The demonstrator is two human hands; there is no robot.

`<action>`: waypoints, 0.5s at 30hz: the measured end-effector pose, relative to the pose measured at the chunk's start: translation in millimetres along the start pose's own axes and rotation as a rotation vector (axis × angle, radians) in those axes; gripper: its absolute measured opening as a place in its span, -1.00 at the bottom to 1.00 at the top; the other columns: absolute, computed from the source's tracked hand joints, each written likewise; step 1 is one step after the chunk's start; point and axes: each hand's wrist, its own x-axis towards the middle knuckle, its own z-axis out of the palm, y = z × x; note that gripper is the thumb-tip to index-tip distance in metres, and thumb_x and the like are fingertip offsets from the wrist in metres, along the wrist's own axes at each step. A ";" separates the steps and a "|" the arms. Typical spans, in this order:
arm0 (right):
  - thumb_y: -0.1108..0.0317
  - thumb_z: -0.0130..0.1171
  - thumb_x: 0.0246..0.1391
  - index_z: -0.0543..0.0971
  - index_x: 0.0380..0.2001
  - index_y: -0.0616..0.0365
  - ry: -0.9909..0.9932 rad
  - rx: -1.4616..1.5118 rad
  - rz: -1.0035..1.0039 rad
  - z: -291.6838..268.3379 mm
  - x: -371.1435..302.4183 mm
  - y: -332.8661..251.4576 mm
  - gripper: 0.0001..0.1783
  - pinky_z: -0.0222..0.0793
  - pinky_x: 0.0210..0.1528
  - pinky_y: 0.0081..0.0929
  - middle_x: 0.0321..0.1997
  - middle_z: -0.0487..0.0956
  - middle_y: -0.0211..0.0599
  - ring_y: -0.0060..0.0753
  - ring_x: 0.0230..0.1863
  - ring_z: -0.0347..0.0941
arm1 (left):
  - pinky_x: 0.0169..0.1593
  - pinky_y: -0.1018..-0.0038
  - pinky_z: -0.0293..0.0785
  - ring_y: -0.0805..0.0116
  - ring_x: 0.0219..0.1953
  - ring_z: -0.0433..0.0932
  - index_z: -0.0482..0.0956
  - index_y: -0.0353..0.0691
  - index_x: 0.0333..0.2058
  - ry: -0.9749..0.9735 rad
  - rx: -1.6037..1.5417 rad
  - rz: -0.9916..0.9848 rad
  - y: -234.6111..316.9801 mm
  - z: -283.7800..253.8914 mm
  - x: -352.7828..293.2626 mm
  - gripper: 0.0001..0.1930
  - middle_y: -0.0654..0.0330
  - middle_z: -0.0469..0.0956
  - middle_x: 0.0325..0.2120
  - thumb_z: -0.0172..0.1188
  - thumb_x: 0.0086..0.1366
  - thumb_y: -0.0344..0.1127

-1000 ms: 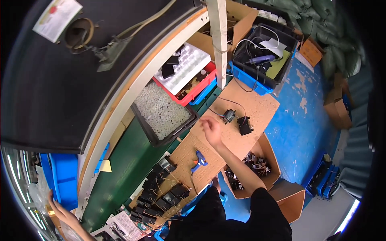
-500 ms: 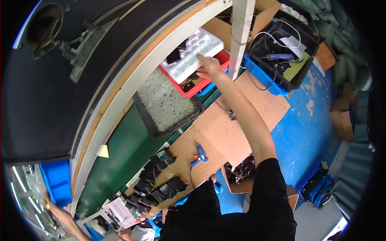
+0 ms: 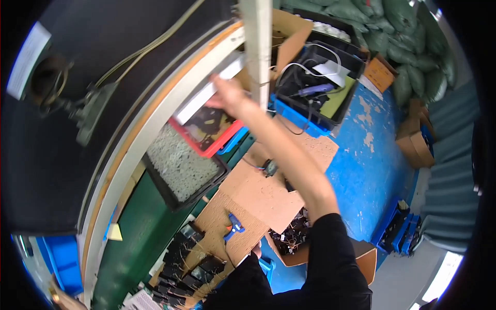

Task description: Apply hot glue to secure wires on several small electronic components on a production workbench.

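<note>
Close by, a black sleeve (image 3: 330, 258) covers the top of the right arm. A bit of skin, maybe the left hand (image 3: 257, 251), shows at the near edge of the table; most of it is hidden, so I cannot tell if it is spread or closed. Under that edge, an open cardboard box (image 3: 299, 257) holds lots of small black parts (image 3: 292, 235) with thin wires. On the brown cardboard (image 3: 253, 188) on top, a blue glue gun (image 3: 235, 225) lies on its side. Black cases (image 3: 212, 264) with wires sit in a bunch to its left. A small dark part (image 3: 269, 168) lies farther up, just beside the bare forearm. Past that, the right hand (image 3: 230, 96) reaches out, a bit blurry, with its fingers pinching the edge of a white foam tray (image 3: 196, 106). The foam tray is tilted above the back of a red bin (image 3: 214, 147), which has dark and yellowish things inside. Left of the bin is a black tray (image 3: 170, 199) full of pale little bits (image 3: 183, 157). To the right, a purple tool (image 3: 316, 90) lies in a black bin (image 3: 338, 116). Far back, green sacks (image 3: 403, 46) are piled up.
</note>
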 end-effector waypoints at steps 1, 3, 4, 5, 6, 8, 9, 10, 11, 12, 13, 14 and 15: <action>0.13 0.06 0.27 0.36 0.13 0.45 -0.132 0.024 -0.076 -10.1 21.0 -12.3 -0.42 0.66 -0.07 -0.13 -0.01 0.53 0.16 0.06 -0.07 0.61 | 0.04 0.07 0.45 -0.06 -0.03 0.48 0.41 -0.29 0.20 -0.065 -0.600 -0.084 -29.7 75.6 -4.4 -0.50 -0.16 0.47 0.04 -0.29 0.47 -0.16; 0.12 -0.06 0.35 0.33 0.17 0.43 -0.247 0.061 -0.141 -6.8 21.2 -39.4 -0.44 0.63 0.01 -0.10 0.05 0.51 0.21 0.11 -0.02 0.59 | 0.21 0.13 0.38 -0.06 0.17 0.44 0.32 -0.22 0.29 -0.026 -1.101 -0.154 -92.6 144.1 -32.2 -0.36 -0.04 0.44 0.17 -0.47 0.52 0.08; 0.12 -0.08 0.36 0.33 0.17 0.43 -0.202 0.038 -0.123 18.0 -7.2 -71.2 -0.44 0.61 0.04 -0.09 0.06 0.51 0.21 0.12 -0.01 0.59 | 0.20 0.14 0.39 -0.05 0.15 0.46 0.33 -0.24 0.28 0.030 -1.029 -0.108 -84.5 137.0 -27.6 -0.36 -0.05 0.46 0.16 -0.48 0.53 0.08; 0.09 -0.07 0.36 0.34 0.16 0.41 0.028 -0.274 -0.304 54.6 -47.3 -72.8 -0.44 0.60 0.07 -0.11 0.05 0.51 0.21 0.11 -0.01 0.58 | 0.20 0.14 0.39 -0.05 0.15 0.46 0.33 -0.24 0.28 0.016 -1.007 -0.119 -84.0 133.0 -29.3 -0.36 -0.05 0.46 0.16 -0.48 0.53 0.08; 0.08 -0.07 0.36 0.35 0.16 0.40 -0.020 -0.181 -0.243 40.6 -40.6 -78.7 -0.44 0.60 0.06 -0.13 0.05 0.51 0.20 0.10 0.00 0.58 | 0.25 0.16 0.33 -0.01 0.17 0.44 0.34 -0.23 0.28 0.010 -1.029 -0.102 -77.0 129.5 -24.4 -0.35 -0.07 0.44 0.17 -0.49 0.53 0.08; 0.07 -0.08 0.36 0.36 0.15 0.38 -0.075 -0.086 -0.177 18.1 -20.7 -85.7 -0.44 0.60 0.06 -0.14 0.04 0.52 0.19 0.09 0.00 0.58 | 0.30 0.19 0.27 0.02 0.19 0.43 0.36 -0.23 0.28 0.002 -1.043 -0.088 -69.8 124.5 -23.2 -0.35 -0.09 0.43 0.18 -0.50 0.54 0.07; 0.05 -0.06 0.35 0.36 0.14 0.40 -0.082 -0.077 -0.180 13.5 -14.7 -85.7 -0.42 0.60 0.05 -0.15 0.04 0.52 0.20 0.08 0.00 0.57 | 0.28 0.20 0.28 0.02 0.18 0.44 0.36 -0.24 0.27 -0.003 -1.047 -0.098 -67.2 121.0 -23.1 -0.35 -0.08 0.44 0.17 -0.49 0.54 0.07; 0.03 -0.05 0.34 0.36 0.14 0.41 -0.089 -0.063 -0.179 9.8 -10.2 -82.5 -0.40 0.60 0.05 -0.15 0.04 0.52 0.20 0.08 0.00 0.57 | 0.26 0.20 0.30 0.02 0.17 0.45 0.37 -0.24 0.26 -0.008 -1.045 -0.105 -66.1 115.6 -23.2 -0.36 -0.08 0.45 0.16 -0.49 0.55 0.06; 0.01 -0.03 0.33 0.37 0.13 0.42 -0.092 -0.046 -0.180 8.6 -11.9 -78.4 -0.38 0.60 0.04 -0.16 0.03 0.52 0.21 0.08 0.00 0.57 | 0.24 0.21 0.32 0.02 0.15 0.46 0.38 -0.25 0.25 -0.009 -1.043 -0.106 -65.4 110.8 -22.8 -0.36 -0.08 0.46 0.15 -0.49 0.55 0.06; -0.01 -0.01 0.32 0.37 0.12 0.44 -0.092 -0.026 -0.183 7.2 -14.0 -72.7 -0.36 0.60 0.04 -0.16 0.03 0.52 0.22 0.07 0.00 0.57 | 0.22 0.22 0.34 0.02 0.14 0.47 0.39 -0.26 0.25 -0.008 -1.042 -0.105 -62.6 106.1 -23.2 -0.36 -0.08 0.47 0.14 -0.49 0.55 0.05; -0.01 -0.01 0.32 0.37 0.12 0.44 -0.088 -0.007 -0.187 10.5 -20.2 -69.5 -0.36 0.60 0.04 -0.16 0.03 0.52 0.22 0.07 0.00 0.57 | 0.20 0.22 0.36 0.02 0.13 0.48 0.40 -0.27 0.24 -0.001 -1.043 -0.103 -58.7 102.6 -23.0 -0.36 -0.08 0.48 0.13 -0.48 0.55 0.05; -0.01 0.00 0.31 0.37 0.11 0.46 -0.048 -0.046 -0.202 13.1 -25.8 -68.7 -0.35 0.60 0.03 -0.17 0.03 0.52 0.23 0.06 0.00 0.57 | 0.18 0.23 0.37 0.02 0.11 0.49 0.41 -0.28 0.23 0.008 -1.044 -0.100 -58.9 98.0 -23.1 -0.36 -0.08 0.49 0.12 -0.48 0.55 0.04; -0.01 0.01 0.29 0.37 0.10 0.48 -0.007 -0.084 -0.219 16.4 -31.8 -69.6 -0.34 0.60 0.03 -0.18 0.02 0.52 0.24 0.06 0.00 0.57 | 0.16 0.24 0.39 0.02 0.10 0.51 0.42 -0.28 0.22 0.020 -1.047 -0.096 -57.5 94.8 -22.9 -0.37 -0.07 0.50 0.11 -0.48 0.55 0.04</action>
